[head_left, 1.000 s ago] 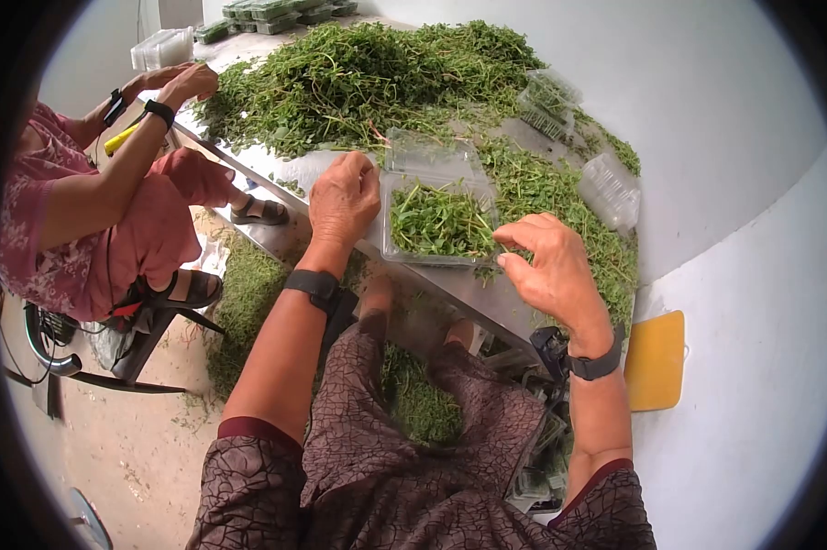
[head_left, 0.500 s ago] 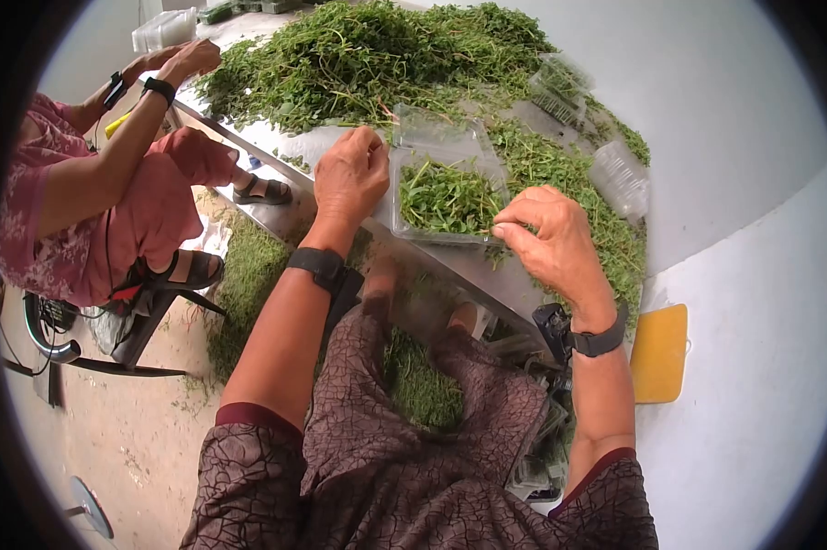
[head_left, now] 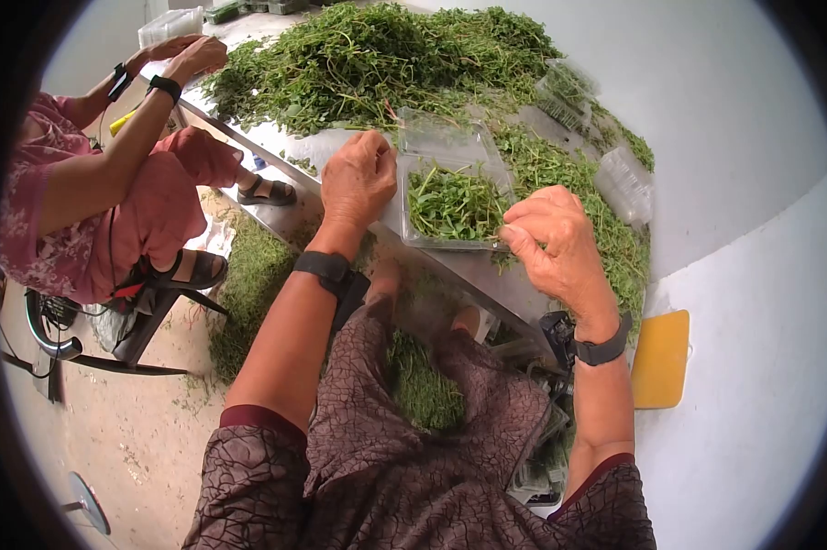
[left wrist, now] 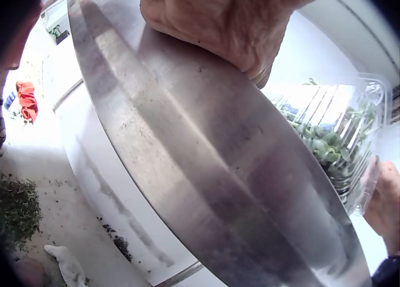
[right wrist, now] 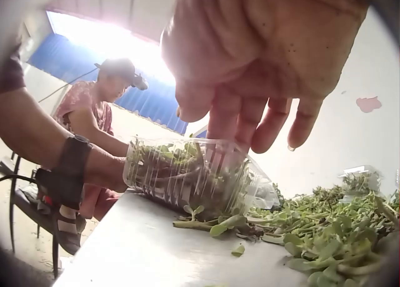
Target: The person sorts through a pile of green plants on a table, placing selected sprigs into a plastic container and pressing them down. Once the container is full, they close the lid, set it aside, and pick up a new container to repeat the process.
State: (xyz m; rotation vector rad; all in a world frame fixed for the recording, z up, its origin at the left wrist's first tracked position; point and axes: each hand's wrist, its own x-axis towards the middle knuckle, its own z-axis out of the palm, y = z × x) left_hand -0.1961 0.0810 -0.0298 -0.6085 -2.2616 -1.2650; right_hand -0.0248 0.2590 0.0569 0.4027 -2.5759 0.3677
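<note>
A clear plastic box of green sprigs (head_left: 450, 203) stands at the table's near edge, its lid (head_left: 443, 137) folded back. My left hand (head_left: 359, 179) is at the box's left side, fingers bent; their tips are hidden, so a hold cannot be made out. My right hand (head_left: 560, 247) is at the near right corner. In the right wrist view, the fingers of my right hand (right wrist: 265, 68) point down at the box (right wrist: 187, 177), some seen through its clear wall. The left wrist view has my left hand (left wrist: 215, 24) over the metal table edge (left wrist: 187, 149).
A large heap of greens (head_left: 368, 69) covers the far table, with loose sprigs down the right side. Two clear boxes (head_left: 565, 96) (head_left: 626, 186) lie at the right. Another person (head_left: 111, 192) sits at the left. A yellow board (head_left: 661, 359) leans by the wall.
The view has shifted, moving the table upward in the picture. My right hand has turned slightly over the box's corner, its fingers bent a little more. My left hand has stayed beside the box.
</note>
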